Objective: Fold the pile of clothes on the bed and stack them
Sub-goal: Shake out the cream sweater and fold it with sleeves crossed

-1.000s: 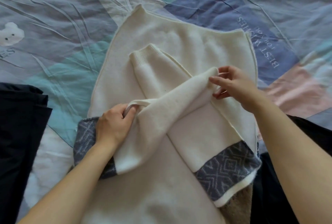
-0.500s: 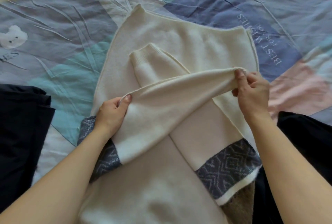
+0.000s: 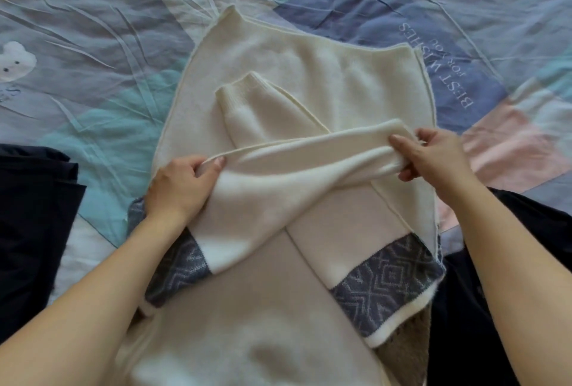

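On the bedsheet, cream sweater lengthwise, left hand and right hand gripping crosswise sleeve

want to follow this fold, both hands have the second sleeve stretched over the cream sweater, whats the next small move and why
Probably lower the sleeve flat across the sweater: the left hand and right hand hold it taut above the sleeve already folded.

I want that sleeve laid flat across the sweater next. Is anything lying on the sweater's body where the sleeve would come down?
Only the other sleeve, already folded diagonally across the sweater. The left hand and right hand hold the lifted sleeve right above it, so it would land crossing that one. Nothing else visible lies there.
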